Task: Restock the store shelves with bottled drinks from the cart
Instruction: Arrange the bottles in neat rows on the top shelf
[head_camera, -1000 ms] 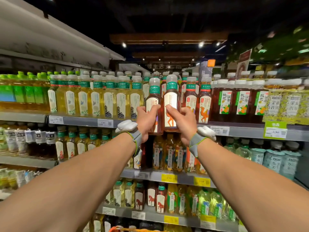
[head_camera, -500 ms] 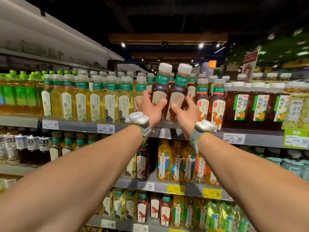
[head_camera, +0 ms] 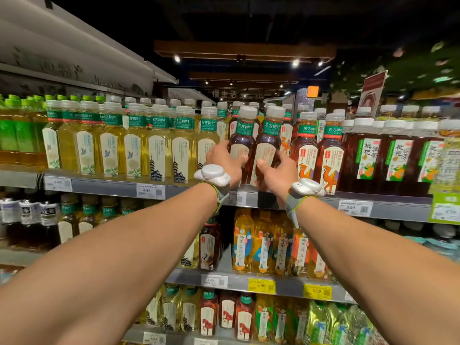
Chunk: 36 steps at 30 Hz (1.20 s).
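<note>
Flanking held bottles (head_camera: 245,138): yellow teas (head_camera: 184,145), camel-labels (head_camera: 305,168).

The top shelf (head_camera: 107,186) carries upright yellow tea bottles (head_camera: 156,150) at left and dark tea bottles (head_camera: 329,155) at right. The shelf below (head_camera: 288,285) holds golden bottles (head_camera: 261,242), and price tags (head_camera: 150,191) line both front edges.
</note>
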Each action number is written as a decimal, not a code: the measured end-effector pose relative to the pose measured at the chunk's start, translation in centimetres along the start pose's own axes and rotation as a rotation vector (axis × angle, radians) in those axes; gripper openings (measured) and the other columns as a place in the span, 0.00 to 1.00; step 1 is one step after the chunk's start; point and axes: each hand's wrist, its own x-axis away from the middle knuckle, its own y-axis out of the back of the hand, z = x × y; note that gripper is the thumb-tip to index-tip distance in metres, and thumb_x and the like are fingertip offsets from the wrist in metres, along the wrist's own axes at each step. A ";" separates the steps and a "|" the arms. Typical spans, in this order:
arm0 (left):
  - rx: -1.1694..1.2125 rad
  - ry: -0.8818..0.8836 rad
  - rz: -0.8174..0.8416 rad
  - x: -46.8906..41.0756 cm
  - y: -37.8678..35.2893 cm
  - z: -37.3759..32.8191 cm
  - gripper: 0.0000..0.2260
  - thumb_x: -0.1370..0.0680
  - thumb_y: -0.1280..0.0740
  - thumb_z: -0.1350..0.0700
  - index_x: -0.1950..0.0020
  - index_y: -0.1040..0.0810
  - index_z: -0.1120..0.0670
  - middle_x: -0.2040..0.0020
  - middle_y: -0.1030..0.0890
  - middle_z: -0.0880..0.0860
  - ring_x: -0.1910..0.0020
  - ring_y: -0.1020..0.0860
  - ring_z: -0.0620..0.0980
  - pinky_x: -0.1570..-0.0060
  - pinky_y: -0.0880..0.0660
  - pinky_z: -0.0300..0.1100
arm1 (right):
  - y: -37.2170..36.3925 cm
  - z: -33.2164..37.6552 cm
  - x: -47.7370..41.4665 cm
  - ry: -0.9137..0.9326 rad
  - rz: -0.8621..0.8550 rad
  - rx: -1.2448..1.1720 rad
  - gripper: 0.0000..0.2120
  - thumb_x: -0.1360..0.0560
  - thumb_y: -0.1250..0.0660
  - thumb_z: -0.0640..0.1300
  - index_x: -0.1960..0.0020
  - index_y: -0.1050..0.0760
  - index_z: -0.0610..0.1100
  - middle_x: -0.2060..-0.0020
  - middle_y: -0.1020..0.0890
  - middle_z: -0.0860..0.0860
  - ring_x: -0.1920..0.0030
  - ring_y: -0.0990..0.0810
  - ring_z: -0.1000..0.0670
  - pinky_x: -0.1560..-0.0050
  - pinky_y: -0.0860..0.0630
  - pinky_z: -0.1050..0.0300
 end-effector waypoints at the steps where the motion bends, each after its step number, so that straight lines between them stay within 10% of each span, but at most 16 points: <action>1: -0.036 -0.004 0.000 0.1 -0.3 0.3 0.26 0.22 0.27 0.51 0.25 0.28 0.54 0.32 0.22 0.57 0.33 0.25 0.59 0.36 0.27 0.50 | -0.1 -0.3 -0.1 -0.019 0.005 0.011 0.24 0.23 0.27 0.47 0.29 0.28 0.44 0.38 0.18 0.48 0.38 0.20 0.47 0.35 0.25 0.50; 11: -0.088 -0.063 -0.030 1.4 -0.5 1.9 0.18 0.19 0.37 0.62 0.28 0.29 0.56 0.41 0.19 0.59 0.42 0.22 0.61 0.49 0.28 0.49 | -0.6 -1.2 -1.9 -0.120 0.098 0.091 0.25 0.24 0.27 0.52 0.33 0.33 0.47 0.41 0.21 0.50 0.48 0.22 0.50 0.52 0.23 0.57; 19: -0.125 -0.262 -0.088 0.2 1.0 1.6 0.20 0.23 0.35 0.63 0.31 0.26 0.52 0.34 0.29 0.54 0.47 0.21 0.58 0.50 0.23 0.51 | -1.0 -1.0 -2.3 -0.140 0.059 0.113 0.28 0.25 0.27 0.52 0.28 0.30 0.46 0.36 0.20 0.48 0.39 0.20 0.45 0.43 0.23 0.53; 29: -0.612 -0.293 0.275 -2.6 0.6 -0.7 0.30 0.22 0.36 0.59 0.22 0.36 0.39 0.17 0.51 0.61 0.40 0.21 0.70 0.46 0.22 0.53 | -2.0 -0.9 -2.9 -0.141 0.074 0.176 0.28 0.23 0.28 0.50 0.28 0.33 0.43 0.36 0.21 0.44 0.40 0.20 0.44 0.46 0.22 0.55; 32: -0.617 -0.301 0.293 -3.1 1.2 -0.3 0.28 0.22 0.35 0.60 0.25 0.34 0.41 0.18 0.49 0.62 0.42 0.21 0.70 0.49 0.23 0.53 | -2.1 -0.8 -3.1 -0.132 0.086 0.188 0.26 0.23 0.27 0.50 0.30 0.32 0.43 0.39 0.20 0.45 0.54 0.20 0.49 0.72 0.29 0.66; 36: -0.641 -0.329 0.335 -4.0 1.6 -0.4 0.30 0.26 0.32 0.66 0.27 0.31 0.43 0.24 0.38 0.63 0.41 0.21 0.68 0.47 0.21 0.55 | -2.4 -0.9 -3.3 -0.128 0.079 0.216 0.26 0.24 0.26 0.53 0.33 0.31 0.44 0.39 0.19 0.46 0.45 0.19 0.45 0.59 0.26 0.59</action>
